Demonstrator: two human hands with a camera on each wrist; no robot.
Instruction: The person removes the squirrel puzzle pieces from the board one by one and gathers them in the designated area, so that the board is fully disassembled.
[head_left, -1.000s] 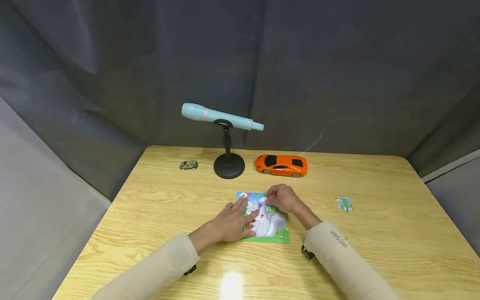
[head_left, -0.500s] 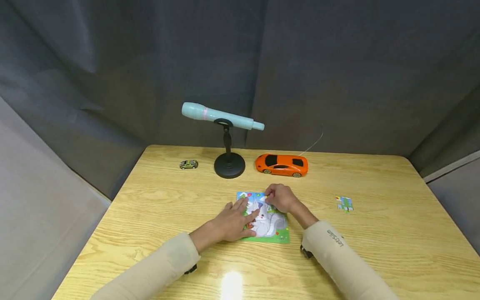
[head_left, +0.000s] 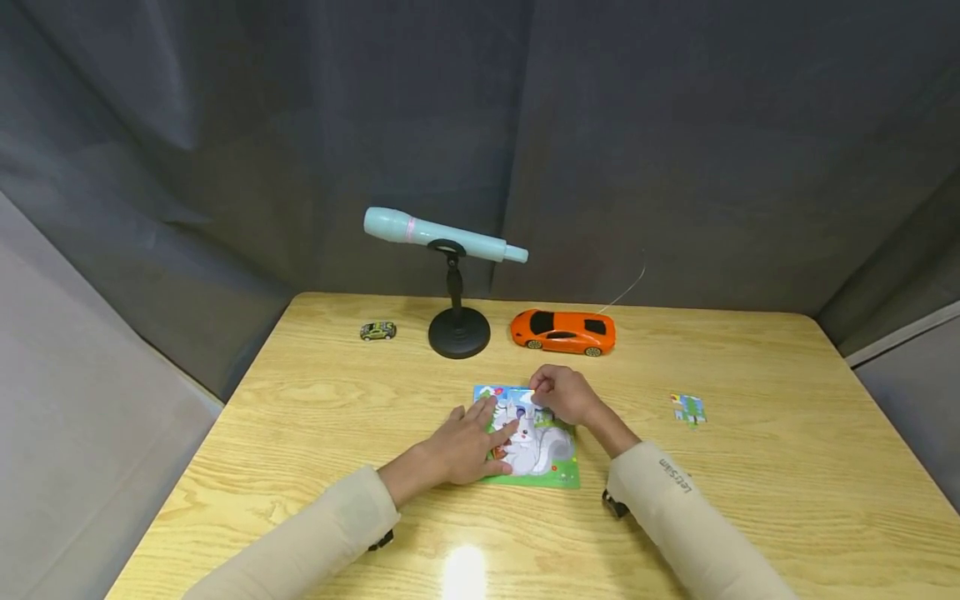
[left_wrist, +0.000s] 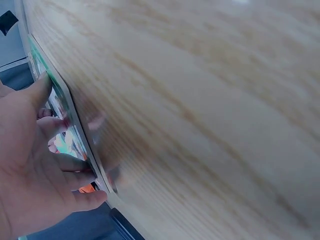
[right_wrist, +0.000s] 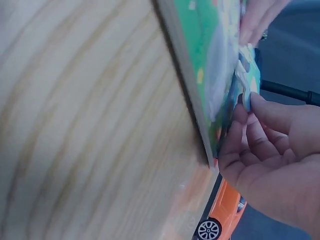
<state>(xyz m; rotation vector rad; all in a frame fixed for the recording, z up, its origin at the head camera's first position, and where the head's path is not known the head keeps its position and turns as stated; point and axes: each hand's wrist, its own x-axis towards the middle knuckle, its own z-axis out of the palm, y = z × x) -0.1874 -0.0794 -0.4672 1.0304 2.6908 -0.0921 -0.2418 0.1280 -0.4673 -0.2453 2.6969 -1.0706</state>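
A jigsaw puzzle (head_left: 536,477) with a grey-and-white squirrel picture lies flat in its frame at the middle of the table. Over its left part rests my left hand (head_left: 462,442), fingers spread across the picture; the left wrist view has this hand (left_wrist: 45,160) along the puzzle's edge. My right hand (head_left: 566,395) is at the top right of the puzzle. Between thumb and fingertips it pinches a puzzle piece (right_wrist: 253,75), which stands tilted up from the board in the right wrist view. The fingers partly cover the picture around there.
Loose puzzle pieces (head_left: 689,409) lie joined or close together on the right of the table. Along the back stand a small toy car (head_left: 378,331), a light-blue microphone (head_left: 465,237) on a black stand (head_left: 459,333), and an orange toy car (head_left: 562,332).
The puzzle piece at my right fingertips has shifted and tilted a little, showing more of its light-blue part. Both hands have hardly moved.
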